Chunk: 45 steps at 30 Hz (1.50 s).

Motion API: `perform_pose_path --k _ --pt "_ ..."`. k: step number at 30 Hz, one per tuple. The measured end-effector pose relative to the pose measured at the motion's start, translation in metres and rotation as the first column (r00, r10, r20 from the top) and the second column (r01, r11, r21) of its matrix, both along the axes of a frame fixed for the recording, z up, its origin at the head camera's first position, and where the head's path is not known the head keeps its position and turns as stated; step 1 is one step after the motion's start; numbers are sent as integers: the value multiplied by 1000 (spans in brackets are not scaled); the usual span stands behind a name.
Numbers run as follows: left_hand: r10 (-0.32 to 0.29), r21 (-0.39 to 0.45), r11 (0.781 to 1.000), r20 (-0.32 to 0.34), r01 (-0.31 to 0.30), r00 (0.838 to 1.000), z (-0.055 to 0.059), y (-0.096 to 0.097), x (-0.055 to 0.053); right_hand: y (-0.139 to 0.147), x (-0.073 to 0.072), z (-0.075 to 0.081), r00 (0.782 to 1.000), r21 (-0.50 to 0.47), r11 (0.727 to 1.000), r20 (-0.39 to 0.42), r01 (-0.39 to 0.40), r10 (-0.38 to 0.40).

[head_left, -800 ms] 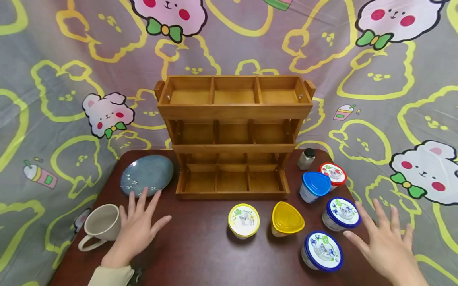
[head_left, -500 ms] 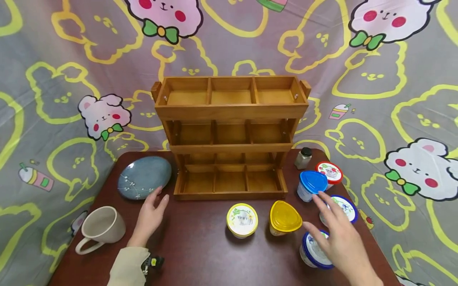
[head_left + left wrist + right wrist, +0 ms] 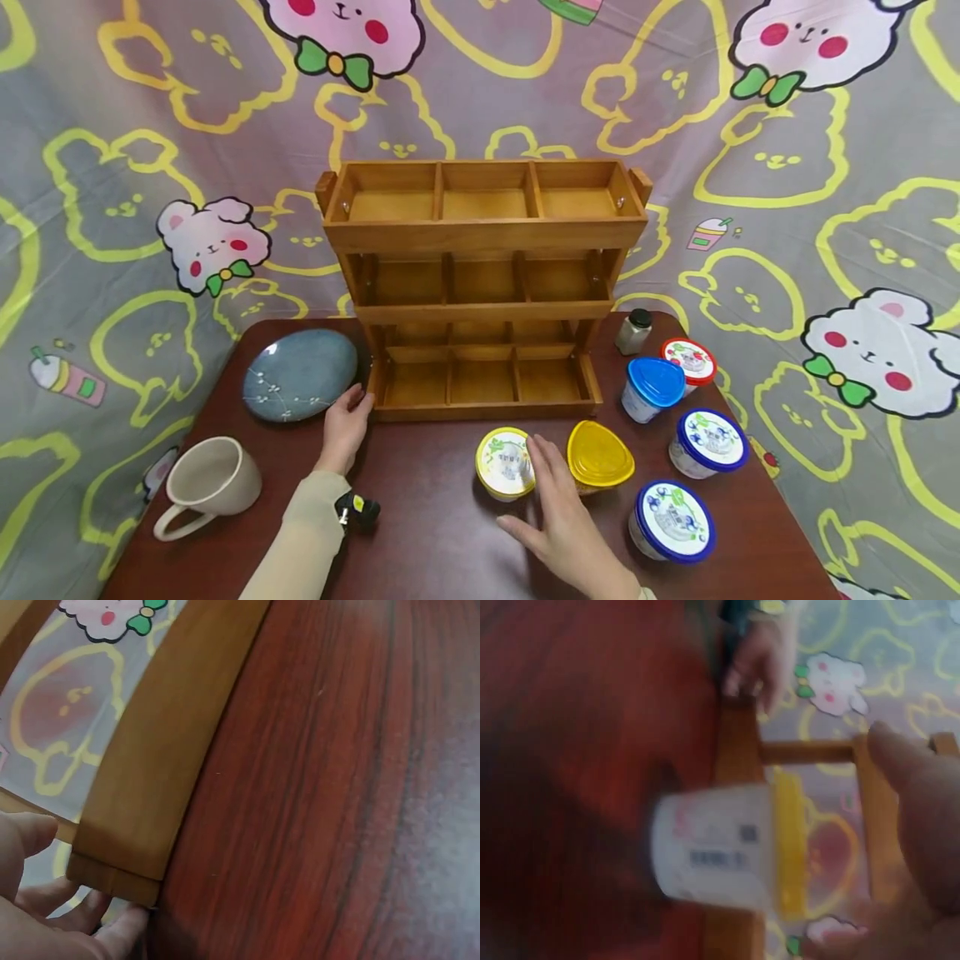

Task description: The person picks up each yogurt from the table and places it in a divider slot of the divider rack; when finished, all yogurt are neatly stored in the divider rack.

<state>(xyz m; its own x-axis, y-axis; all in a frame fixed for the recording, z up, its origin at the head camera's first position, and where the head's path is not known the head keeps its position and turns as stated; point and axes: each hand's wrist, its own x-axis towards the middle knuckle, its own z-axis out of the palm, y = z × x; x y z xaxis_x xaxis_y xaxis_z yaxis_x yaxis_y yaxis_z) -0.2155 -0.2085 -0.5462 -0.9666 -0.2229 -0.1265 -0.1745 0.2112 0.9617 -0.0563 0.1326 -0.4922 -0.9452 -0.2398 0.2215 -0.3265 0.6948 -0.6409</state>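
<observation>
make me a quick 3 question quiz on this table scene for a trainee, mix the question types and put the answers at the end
1. True or false: the left hand is on the mug's handle.

2. Multiple choice: what colour is the lid of the round tub nearest the right hand?
A) red
B) yellow
C) dark blue

3. Fill in the blank: in the head view, the black-capped bottle stands to the ____ of the wooden rack.

Key:
1. False; it is at the rack's lower left front corner.
2. B
3. right
</observation>
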Motion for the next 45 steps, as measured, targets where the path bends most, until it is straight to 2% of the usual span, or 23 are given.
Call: perform_pose_path --k 3,5,9,11,13,17,27,36,45 --pt "4 2 1000 3 -4 1000 -4 0 -4 -9 -3 -10 997 3 999 57 48 -48" --pt "4 -21 1000 9 -4 1000 -5 0 -5 -14 -6 -14 996 1 997 45 76 -76" --pt "1 -87 996 27 2 1000 -4 0 -8 -19 -15 -21 994 -38 994 -31 103 -105" --pt "-8 -103 995 37 12 999 -3 0 -9 -20 -19 -24 992 -68 991 -34 116 -119" --pt "-23 -105 994 50 28 999 -2 0 -10 -20 -23 -27 990 -95 986 -7 139 -140" --pt "-44 -94 994 60 50 997 -3 0 -12 -20 -30 -32 978 -141 970 98 199 -186" --pt "-32 -77 996 63 37 997 -2 1 -13 -21 -39 -41 958 -261 938 231 227 -168" --pt "-26 -47 999 52 29 998 -3 0 -14 -22 -41 -46 954 -328 915 259 236 -153" --pt "-36 -23 999 43 37 998 -1 1 -13 -22 -42 -46 954 -345 906 251 245 -162"
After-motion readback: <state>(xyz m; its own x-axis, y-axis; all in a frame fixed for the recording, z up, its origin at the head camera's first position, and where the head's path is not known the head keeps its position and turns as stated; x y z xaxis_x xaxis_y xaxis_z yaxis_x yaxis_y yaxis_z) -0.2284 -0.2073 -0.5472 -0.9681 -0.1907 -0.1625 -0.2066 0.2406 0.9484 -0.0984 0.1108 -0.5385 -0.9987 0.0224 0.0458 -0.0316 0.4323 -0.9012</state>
